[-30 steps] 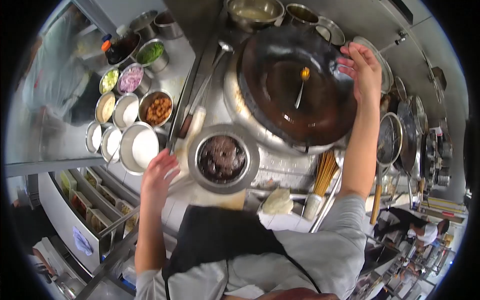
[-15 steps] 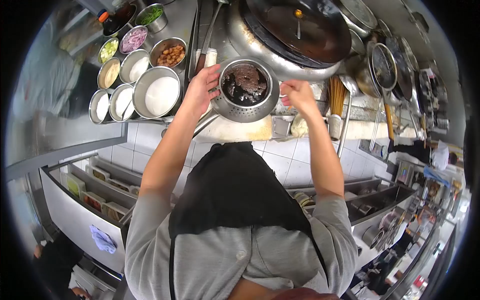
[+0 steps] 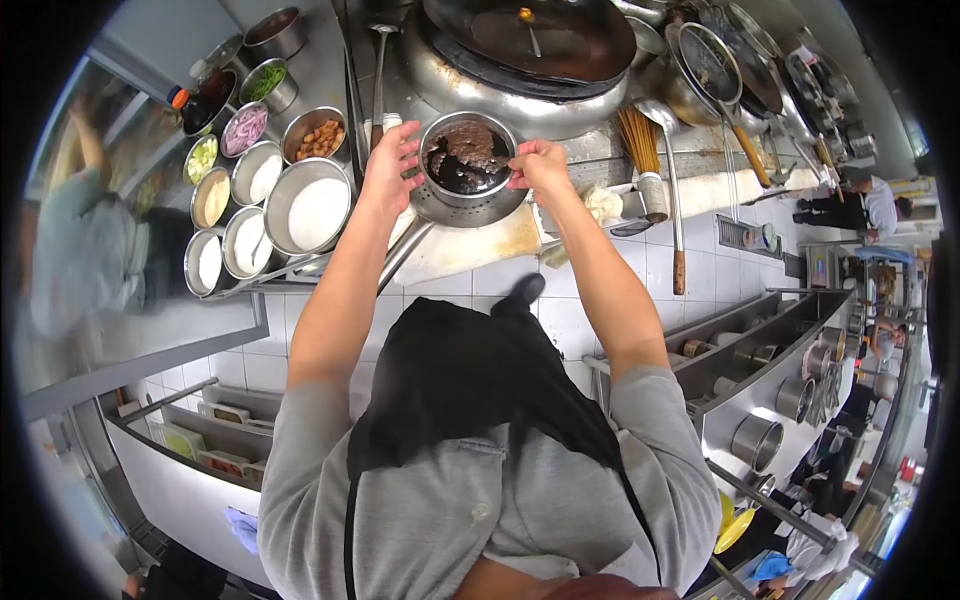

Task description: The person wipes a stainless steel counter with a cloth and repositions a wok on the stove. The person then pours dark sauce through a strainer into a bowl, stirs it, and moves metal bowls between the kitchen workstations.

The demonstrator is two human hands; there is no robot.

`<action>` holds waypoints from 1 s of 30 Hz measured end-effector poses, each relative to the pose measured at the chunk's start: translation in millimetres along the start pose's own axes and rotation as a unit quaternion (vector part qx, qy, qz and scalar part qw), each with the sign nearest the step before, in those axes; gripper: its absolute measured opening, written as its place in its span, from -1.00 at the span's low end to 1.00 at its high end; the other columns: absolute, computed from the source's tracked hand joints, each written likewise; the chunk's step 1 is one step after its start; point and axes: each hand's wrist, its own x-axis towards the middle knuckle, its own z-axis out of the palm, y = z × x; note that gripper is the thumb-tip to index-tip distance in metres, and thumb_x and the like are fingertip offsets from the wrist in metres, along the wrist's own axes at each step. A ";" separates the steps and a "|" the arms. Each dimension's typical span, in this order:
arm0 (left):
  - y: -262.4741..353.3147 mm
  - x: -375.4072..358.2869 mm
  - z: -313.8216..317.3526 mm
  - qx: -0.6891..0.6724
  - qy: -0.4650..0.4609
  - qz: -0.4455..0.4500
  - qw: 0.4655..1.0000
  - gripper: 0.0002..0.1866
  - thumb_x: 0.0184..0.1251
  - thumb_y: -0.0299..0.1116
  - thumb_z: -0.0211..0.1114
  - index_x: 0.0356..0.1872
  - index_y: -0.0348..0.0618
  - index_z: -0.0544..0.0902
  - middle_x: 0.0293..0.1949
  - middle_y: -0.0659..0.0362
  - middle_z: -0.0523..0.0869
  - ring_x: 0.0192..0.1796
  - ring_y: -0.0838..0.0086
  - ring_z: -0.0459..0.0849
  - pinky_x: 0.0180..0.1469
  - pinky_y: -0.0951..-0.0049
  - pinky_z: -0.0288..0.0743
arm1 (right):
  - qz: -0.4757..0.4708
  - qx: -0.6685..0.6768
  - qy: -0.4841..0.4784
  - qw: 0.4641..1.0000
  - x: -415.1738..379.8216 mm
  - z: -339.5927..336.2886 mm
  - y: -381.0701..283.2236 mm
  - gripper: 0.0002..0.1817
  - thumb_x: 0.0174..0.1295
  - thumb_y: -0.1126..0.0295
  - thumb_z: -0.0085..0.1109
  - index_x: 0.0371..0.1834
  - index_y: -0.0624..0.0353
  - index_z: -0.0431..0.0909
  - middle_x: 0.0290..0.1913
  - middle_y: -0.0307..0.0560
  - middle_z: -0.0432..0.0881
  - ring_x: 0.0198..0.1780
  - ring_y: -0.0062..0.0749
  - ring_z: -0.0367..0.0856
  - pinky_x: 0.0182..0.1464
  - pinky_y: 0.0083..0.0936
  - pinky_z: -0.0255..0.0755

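Observation:
A round metal pot with dark liquid and a dark brown clump in it sits in a perforated metal strainer, whose handle points down to the left. At the pot's right rim, my right hand has its thumb and fingers pinched on the edge. My left hand is at the pot's left side, its fingers apart and the fingertips close to the rim; whether they touch it I cannot tell.
Several metal bowls of ingredients, one with white powder, stand at the left. Behind the pot is a large wok. A bamboo brush and a ladle lie to the right. People are in the right background.
My right hand has closed in on the pot's rim from a spot just right of it. My left hand remains beside the pot. The whole view has shifted, showing more floor.

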 end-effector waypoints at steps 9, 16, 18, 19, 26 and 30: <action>50.0 -59.3 69.3 0.038 -0.088 0.052 0.994 -0.35 0.34 0.20 0.15 0.26 -0.05 0.62 -0.09 0.26 0.63 -0.03 0.46 0.47 0.07 0.26 0.37 | -0.057 0.119 -0.004 0.991 -58.9 -63.4 -53.5 -0.78 0.04 0.73 0.27 -0.25 0.38 0.51 -0.41 -0.03 0.58 -0.54 -0.38 0.59 -0.53 -0.30 0.72; 50.1 -106.3 173.6 0.033 -0.235 0.052 0.970 -0.29 0.43 0.19 0.04 0.37 -0.17 0.53 -0.04 0.14 0.71 -0.02 0.44 0.58 0.02 0.32 0.50 | -0.117 0.227 0.062 0.965 -132.0 -170.8 -90.2 -0.78 0.04 0.74 0.29 -0.26 0.38 0.50 -0.46 -0.04 0.58 -0.59 -0.38 0.60 -0.59 -0.32 0.70; 39.4 -114.9 210.8 0.034 -0.278 0.034 0.959 -0.26 0.44 0.21 0.03 0.40 -0.18 0.49 0.01 0.10 0.71 0.00 0.43 0.59 0.02 0.33 0.51 | -0.130 0.241 0.098 0.957 -154.9 -208.6 -94.9 -0.78 0.05 0.75 0.29 -0.26 0.40 0.49 -0.46 -0.02 0.58 -0.59 -0.39 0.61 -0.62 -0.37 0.68; 30.8 -117.4 230.0 0.037 -0.309 0.028 0.950 -0.24 0.44 0.22 0.02 0.41 -0.20 0.47 0.04 0.07 0.70 0.01 0.41 0.60 0.03 0.33 0.52 | -0.143 0.246 0.115 0.952 -167.4 -230.5 -94.8 -0.79 0.06 0.75 0.28 -0.26 0.41 0.49 -0.45 -0.02 0.59 -0.58 -0.39 0.61 -0.62 -0.40 0.67; -52.2 -148.2 385.2 0.070 -0.411 -0.057 0.907 -0.25 0.41 0.23 0.02 0.35 -0.21 0.52 0.05 0.11 0.65 0.02 0.42 0.54 0.05 0.33 0.45 | -0.192 0.253 0.265 0.910 -252.1 -376.0 -70.5 -0.79 0.05 0.77 0.24 -0.24 0.48 0.50 -0.40 -0.01 0.60 -0.57 -0.41 0.61 -0.62 -0.46 0.66; -113.4 -171.2 471.1 0.102 -0.459 -0.088 0.878 -0.26 0.41 0.24 0.03 0.34 -0.19 0.54 0.00 0.13 0.65 -0.01 0.43 0.54 0.02 0.34 0.45 | -0.202 0.243 0.361 0.877 -295.2 -451.5 -43.3 -0.77 0.03 0.76 0.23 -0.21 0.50 0.51 -0.40 0.00 0.61 -0.56 -0.42 0.61 -0.63 -0.47 0.65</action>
